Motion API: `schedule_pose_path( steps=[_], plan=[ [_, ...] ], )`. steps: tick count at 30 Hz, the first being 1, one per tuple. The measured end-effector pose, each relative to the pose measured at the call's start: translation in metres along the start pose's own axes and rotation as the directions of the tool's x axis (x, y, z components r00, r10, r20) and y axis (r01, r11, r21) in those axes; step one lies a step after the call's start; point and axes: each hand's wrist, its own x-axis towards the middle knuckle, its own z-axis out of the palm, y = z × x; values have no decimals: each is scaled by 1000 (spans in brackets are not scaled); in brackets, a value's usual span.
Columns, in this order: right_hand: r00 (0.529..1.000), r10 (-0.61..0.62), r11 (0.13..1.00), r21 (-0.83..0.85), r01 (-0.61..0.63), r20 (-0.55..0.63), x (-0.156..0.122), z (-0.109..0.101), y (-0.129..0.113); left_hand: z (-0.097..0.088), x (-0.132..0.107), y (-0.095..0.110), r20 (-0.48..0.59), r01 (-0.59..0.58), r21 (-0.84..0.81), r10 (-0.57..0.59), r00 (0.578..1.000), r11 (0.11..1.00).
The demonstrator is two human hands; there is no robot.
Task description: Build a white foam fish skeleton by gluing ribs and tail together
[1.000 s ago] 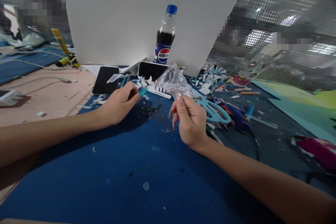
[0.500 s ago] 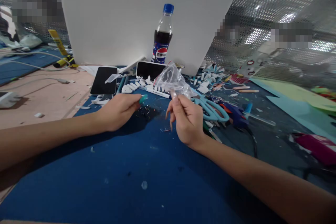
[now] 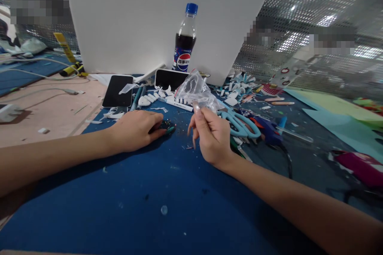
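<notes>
My left hand (image 3: 139, 127) rests on the blue mat (image 3: 134, 199) at a small pile of tiny dark and coloured bits (image 3: 168, 123). Its green-nailed thumb lies stretched along the near side of the pile, apart from the bent fingers. My right hand (image 3: 213, 133) is raised to the right of the pile, thumb and forefinger pinched together. What the pinch holds, if anything, is too small to make out. Right behind those fingertips is a clear plastic bag (image 3: 196, 87); whether they touch it, I cannot tell. Light-blue scissors handles (image 3: 239, 123) lie beside my right hand.
A cola bottle (image 3: 184, 44) stands against a white board (image 3: 128, 16). Two phones, a black one (image 3: 117, 91) among them, and a white marker (image 3: 179, 104) lie behind my hands. To the right are paper scraps (image 3: 239, 85) and a blue glue gun (image 3: 267, 129).
My left hand has come down onto the pile of bits, its thumb now lower and spread from the fingers. My right hand keeps its pinch in nearly the same place.
</notes>
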Motion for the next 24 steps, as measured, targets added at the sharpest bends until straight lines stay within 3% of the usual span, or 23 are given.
schedule_pose_path(
  steps=[13,18,24],
  plan=[
    [1000,-16,1000,12,16,13,1,0,1,2,1,-5,-57,89,-98,-95,994,991],
    [1000,-11,1000,17,11,15,1,0,1,1,0,-5,-122,66,-94,-77,990,993],
    [1000,4,1000,10,-4,24,0,0,2,2,2,-5,-88,52,-100,-61,994,994]
  ],
)
